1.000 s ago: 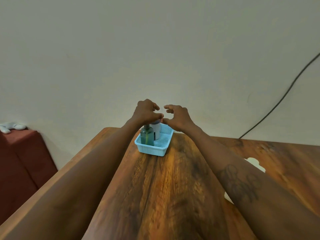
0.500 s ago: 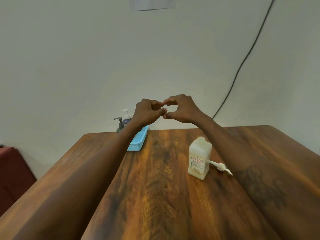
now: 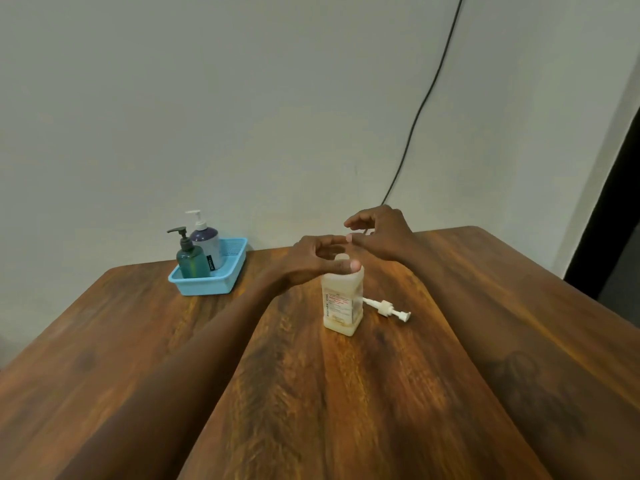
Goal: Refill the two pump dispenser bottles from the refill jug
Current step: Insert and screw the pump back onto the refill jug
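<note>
The refill jug (image 3: 342,306), pale and translucent with a printed label, stands upright mid-table. My left hand (image 3: 313,263) curls around its top, thumb on the front shoulder and fingers behind the cap, spread loosely. My right hand (image 3: 382,233) hovers just behind and right of the jug with its fingers apart and nothing in it. Two pump bottles stand in a blue basket (image 3: 207,287) at the back left: a dark green pump bottle (image 3: 192,263) in front and a white and purple pump bottle (image 3: 208,242) behind.
A loose white pump head (image 3: 387,308) lies on the wooden table (image 3: 311,393) just right of the jug. A black cable (image 3: 420,109) runs down the wall behind. A dark doorway (image 3: 620,216) is at the far right.
The view swung right and down, away from the basket. My hands, pinched together in the air before, have parted; the left dropped onto the jug's top and the right opened beside it.
</note>
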Available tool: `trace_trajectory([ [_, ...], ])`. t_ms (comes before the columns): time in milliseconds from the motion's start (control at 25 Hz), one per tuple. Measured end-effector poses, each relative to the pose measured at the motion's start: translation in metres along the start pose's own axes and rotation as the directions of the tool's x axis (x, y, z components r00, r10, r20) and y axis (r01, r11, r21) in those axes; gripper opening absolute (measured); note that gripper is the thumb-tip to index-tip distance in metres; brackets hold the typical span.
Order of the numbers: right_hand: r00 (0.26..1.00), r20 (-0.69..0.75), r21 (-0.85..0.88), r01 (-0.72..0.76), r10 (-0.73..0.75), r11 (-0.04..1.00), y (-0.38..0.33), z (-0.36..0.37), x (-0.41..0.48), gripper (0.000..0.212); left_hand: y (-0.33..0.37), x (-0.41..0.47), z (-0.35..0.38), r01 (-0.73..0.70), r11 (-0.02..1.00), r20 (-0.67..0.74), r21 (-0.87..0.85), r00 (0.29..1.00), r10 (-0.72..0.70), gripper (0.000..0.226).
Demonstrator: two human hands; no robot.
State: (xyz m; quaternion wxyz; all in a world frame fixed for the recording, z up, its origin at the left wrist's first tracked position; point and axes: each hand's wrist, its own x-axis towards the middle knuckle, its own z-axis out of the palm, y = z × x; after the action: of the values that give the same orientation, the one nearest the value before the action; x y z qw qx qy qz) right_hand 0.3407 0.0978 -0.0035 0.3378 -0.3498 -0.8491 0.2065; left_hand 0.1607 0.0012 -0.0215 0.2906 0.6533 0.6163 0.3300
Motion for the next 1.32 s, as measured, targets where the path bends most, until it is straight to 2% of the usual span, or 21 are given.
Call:
trace_trajectory([
  [120, 0.994, 0.065, -0.027, -0.087, 0.088, 0.996, 0.019, 0.008, -0.019, 0.026, -0.020, 0.001, 0.013, -0.018, 0.999, 0.038, 0.042, 0.999, 0.016, 0.059],
  [200, 0.984, 0.139, -0.096, -0.103, 0.116, 0.990, 0.030, 0.013, -0.032, 0.029, -0.031, 0.003, 0.018, 0.002, 0.998, 0.032, 0.062, 0.999, -0.004, 0.071],
  [280, 0.963, 0.204, -0.244, -0.123, 0.174, 0.962, 0.043, 0.019, -0.043, 0.034, -0.037, 0.005, 0.022, 0.014, 0.996, 0.013, 0.085, 1.000, -0.016, 0.085],
  [360, 0.932, 0.222, -0.378, -0.189, 0.287, 0.906, 0.062, 0.030, -0.047, 0.048, -0.039, 0.005, 0.025, 0.018, 0.997, -0.035, 0.069, 0.999, -0.016, 0.087],
  [440, 0.893, 0.251, -0.488, -0.217, 0.374, 0.846, 0.076, 0.041, -0.052, 0.052, -0.043, 0.004, 0.026, 0.038, 0.998, -0.093, 0.048, 0.995, -0.034, 0.092],
  [520, 0.876, 0.274, -0.519, -0.212, 0.396, 0.828, 0.086, 0.048, -0.057, 0.046, -0.049, 0.003, 0.027, 0.062, 0.997, -0.138, 0.042, 0.989, -0.056, 0.103],
  [640, 0.897, 0.220, -0.489, -0.238, 0.383, 0.839, 0.093, 0.050, -0.060, 0.035, -0.057, -0.001, 0.027, 0.077, 0.997, -0.135, 0.018, 0.988, -0.074, 0.103],
  [680, 0.902, 0.198, -0.440, -0.268, 0.383, 0.857, 0.094, 0.051, -0.059, 0.035, -0.058, -0.004, 0.027, 0.082, 0.997, -0.138, 0.002, 0.987, -0.081, 0.104],
  [800, 0.922, 0.114, -0.098, -0.361, 0.371, 0.927, 0.088, 0.047, -0.056, 0.042, -0.061, -0.011, 0.022, 0.094, 0.996, -0.235, -0.009, 0.967, -0.094, 0.095],
  [920, 0.961, -0.017, 0.130, -0.270, 0.275, 0.954, 0.073, 0.041, -0.049, 0.038, -0.068, -0.018, 0.010, 0.088, 0.995, -0.327, -0.049, 0.940, -0.100, 0.098],
  [1000, 0.962, -0.075, 0.282, -0.231, 0.261, 0.931, 0.056, 0.040, -0.045, 0.033, -0.069, -0.025, 0.001, 0.091, 0.995, -0.376, -0.038, 0.921, -0.099, 0.098],
  [1120, 0.961, -0.092, 0.509, -0.181, 0.262, 0.842, 0.033, 0.042, -0.040, 0.031, -0.070, -0.035, -0.008, 0.110, 0.994, -0.439, -0.014, 0.892, -0.105, 0.087],
  [1320, 0.963, -0.157, 0.616, -0.079, 0.221, 0.784, 0.000, 0.036, -0.028, 0.026, -0.082, -0.047, -0.025, 0.178, 0.984, -0.526, 0.011, 0.838, -0.146, 0.085],
])
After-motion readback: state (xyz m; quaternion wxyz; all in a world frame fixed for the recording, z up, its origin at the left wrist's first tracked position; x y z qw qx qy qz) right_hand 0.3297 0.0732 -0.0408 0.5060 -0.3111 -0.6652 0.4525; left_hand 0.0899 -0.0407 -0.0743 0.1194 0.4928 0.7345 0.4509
